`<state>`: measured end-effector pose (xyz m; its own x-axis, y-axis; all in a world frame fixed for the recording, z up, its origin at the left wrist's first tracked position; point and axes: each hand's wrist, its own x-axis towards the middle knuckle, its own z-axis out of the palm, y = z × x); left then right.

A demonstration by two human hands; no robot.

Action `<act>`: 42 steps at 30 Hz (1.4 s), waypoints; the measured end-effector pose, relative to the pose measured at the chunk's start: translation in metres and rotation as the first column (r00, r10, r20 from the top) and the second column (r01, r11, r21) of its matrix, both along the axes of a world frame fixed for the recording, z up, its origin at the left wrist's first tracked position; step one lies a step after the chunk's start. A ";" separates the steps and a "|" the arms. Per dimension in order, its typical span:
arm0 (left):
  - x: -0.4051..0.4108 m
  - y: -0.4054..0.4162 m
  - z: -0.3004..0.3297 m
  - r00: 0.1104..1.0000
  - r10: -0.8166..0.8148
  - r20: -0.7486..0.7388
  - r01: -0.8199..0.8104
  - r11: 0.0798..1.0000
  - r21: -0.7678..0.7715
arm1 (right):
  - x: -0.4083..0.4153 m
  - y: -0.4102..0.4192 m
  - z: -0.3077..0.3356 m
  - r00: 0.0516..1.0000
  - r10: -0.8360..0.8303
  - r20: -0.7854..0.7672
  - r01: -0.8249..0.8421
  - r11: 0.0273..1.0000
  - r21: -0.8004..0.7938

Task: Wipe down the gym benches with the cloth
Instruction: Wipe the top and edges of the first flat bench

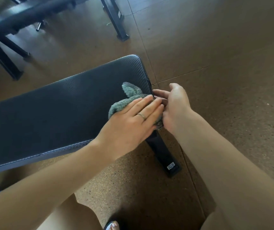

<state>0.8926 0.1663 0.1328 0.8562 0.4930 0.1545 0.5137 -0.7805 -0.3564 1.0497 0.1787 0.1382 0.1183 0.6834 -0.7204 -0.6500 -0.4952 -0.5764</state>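
- Nearest, at six o'clock, a sandalled foot point(111, 225) stands on the speckled cork-brown floor point(232, 113), with both bare forearms reaching up from the bottom edge.
- A little further, at about five o'clock from the hands, the bench's black foot point(167, 161) rests on the floor, a small white label on its end.
- The left hand point(129, 123), a ring point(142, 115) on one finger, lies flat with straight fingers pressing the grey-green cloth point(124, 103) onto the worktop, the black padded bench point(50, 110), near its end edge at three o'clock.
- The cloth is bunched rather than spread; one corner sticks up free at twelve o'clock from the left hand.
- The right hand point(174, 105) sits just beside the bench end, its fingers reaching in to the cloth's edge. Whether this grip pinches the fabric or only touches it I cannot tell.
- To do this step well, I'd judge the cloth wants flattening under the palm, then long overlapping strokes toward nine o'clock, with the end edge and stitched seam taken as well.
- A bunched cloth risks skipping strips of the textured padding.
- Furthest, from ten to twelve o'clock, the black frame of another bench point(16, 19) stands well apart, blurred.
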 end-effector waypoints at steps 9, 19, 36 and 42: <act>0.059 0.058 0.025 0.956 0.259 -0.134 -0.291 0.880 -0.376 | 0.019 0.008 -0.012 0.995 -0.083 0.055 0.080 0.995 0.054; 0.056 0.105 0.024 0.870 0.450 0.201 -0.188 0.680 -0.709 | 0.007 0.003 0.010 0.731 -0.128 0.670 -0.175 0.915 0.365; -0.050 0.085 0.005 0.517 0.671 0.532 -0.513 0.740 -0.434 | -0.055 0.063 -0.007 -0.196 0.221 0.955 -0.627 0.721 -0.296; -0.047 0.089 -0.003 0.534 0.777 0.332 -0.618 0.628 -0.473 | -0.057 0.127 0.006 -0.262 0.257 0.930 -0.625 0.689 -0.366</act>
